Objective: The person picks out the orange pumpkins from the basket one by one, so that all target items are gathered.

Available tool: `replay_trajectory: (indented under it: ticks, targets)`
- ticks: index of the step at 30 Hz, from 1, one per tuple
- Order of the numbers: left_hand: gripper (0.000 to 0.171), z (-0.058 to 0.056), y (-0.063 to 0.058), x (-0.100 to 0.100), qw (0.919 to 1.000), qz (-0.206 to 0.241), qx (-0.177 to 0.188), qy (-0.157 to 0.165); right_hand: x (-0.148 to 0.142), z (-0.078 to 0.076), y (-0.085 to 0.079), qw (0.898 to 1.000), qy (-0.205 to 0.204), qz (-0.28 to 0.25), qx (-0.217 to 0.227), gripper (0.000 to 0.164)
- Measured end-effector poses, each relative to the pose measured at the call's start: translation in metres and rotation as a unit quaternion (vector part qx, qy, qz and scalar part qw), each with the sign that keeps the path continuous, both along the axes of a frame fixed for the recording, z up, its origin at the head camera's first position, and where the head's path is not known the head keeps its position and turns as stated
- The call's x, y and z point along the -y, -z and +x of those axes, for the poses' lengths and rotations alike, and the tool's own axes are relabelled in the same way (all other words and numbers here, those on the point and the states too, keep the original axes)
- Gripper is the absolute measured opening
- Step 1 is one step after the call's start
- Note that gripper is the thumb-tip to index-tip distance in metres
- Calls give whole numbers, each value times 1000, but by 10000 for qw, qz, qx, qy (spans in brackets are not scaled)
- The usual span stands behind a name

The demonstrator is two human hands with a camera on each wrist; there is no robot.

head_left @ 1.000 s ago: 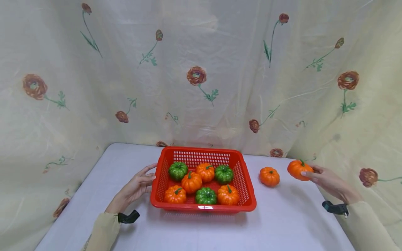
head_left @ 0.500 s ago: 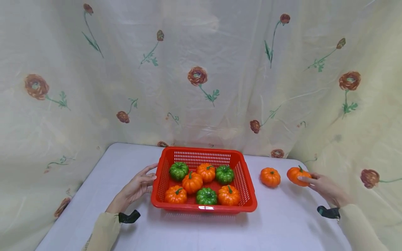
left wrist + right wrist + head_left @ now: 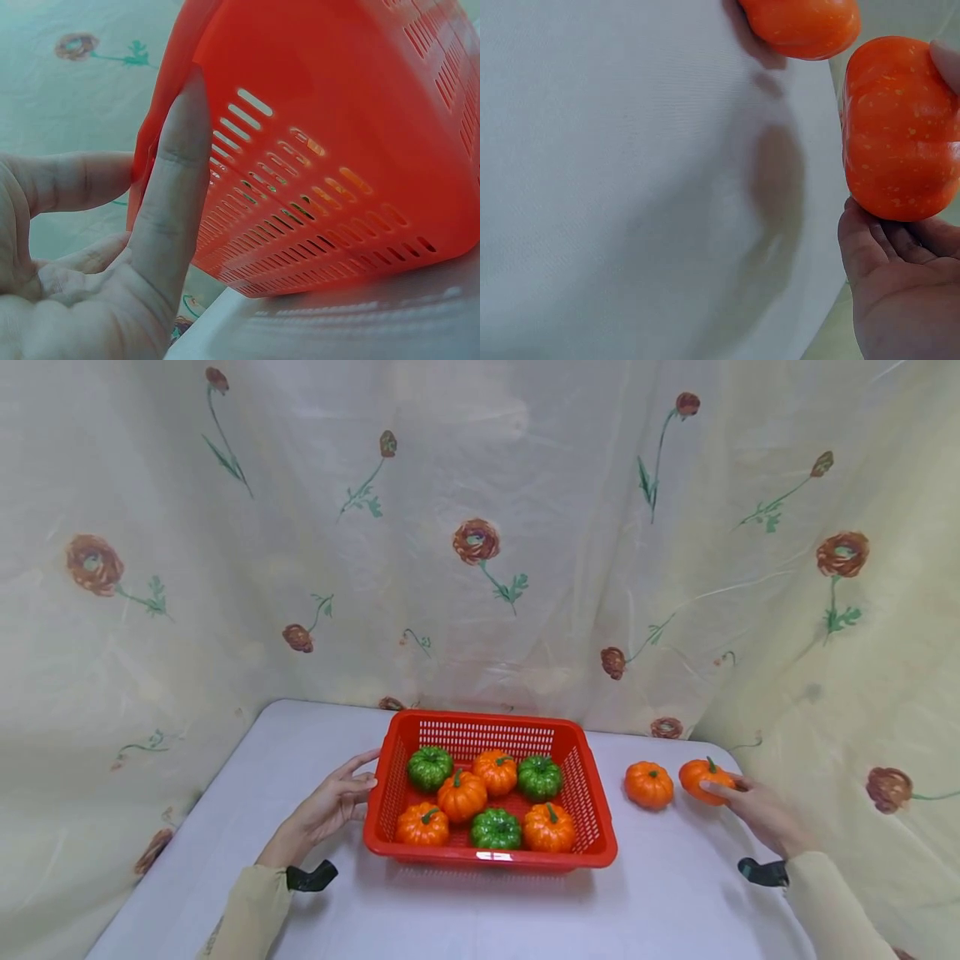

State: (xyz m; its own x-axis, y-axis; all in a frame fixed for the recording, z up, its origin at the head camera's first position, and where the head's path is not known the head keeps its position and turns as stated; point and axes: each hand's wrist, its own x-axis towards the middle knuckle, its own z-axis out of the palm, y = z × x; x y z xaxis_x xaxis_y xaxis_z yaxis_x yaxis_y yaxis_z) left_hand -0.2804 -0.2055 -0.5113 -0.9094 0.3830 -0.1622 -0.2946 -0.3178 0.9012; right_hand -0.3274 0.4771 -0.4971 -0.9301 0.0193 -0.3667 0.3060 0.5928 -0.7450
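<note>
In the head view a red plastic basket [image 3: 540, 860] with slotted walls stands mid-table. Inside lie several small pumpkins, such as an orange pumpkin [image 3: 423, 825] at the front left and three green ones, one a green pumpkin [image 3: 496, 829] near the front wall. My left hand [image 3: 330, 810] pinches the left rim; the left wrist view shows its fingers [image 3: 176, 172] along the basket's outer wall. On the right, my right hand [image 3: 768, 817] grips an orange pumpkin [image 3: 900, 127], thumb on one side and fingers on the other. Another orange pumpkin [image 3: 648, 786] sits on the table just left of it.
The white table [image 3: 465, 918] ends at the right, close under the right forearm. A flower-patterned curtain [image 3: 375, 560] hangs behind the table and along both sides.
My right hand has moved left and a little down with the orange pumpkin, closer to the one on the table. The left hand stays at the basket's rim.
</note>
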Motion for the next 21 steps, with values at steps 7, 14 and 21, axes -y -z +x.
replay_trajectory:
  ticks: [7, 14, 21]
  targets:
    - [63, 0, 0, 1, 10000, -20, -11, -8, 3, -1, 7, 9999, 8, -91, 85, 108]
    - [63, -1, 1, 0, 10000, -41, -33, -44, 0, -2, 17, 9998, -29, 187, 35, 107]
    - [64, -1, 1, 1, 10000, -68, -72, -8, 3, -1, 20, 9997, 24, 235, 71, 109]
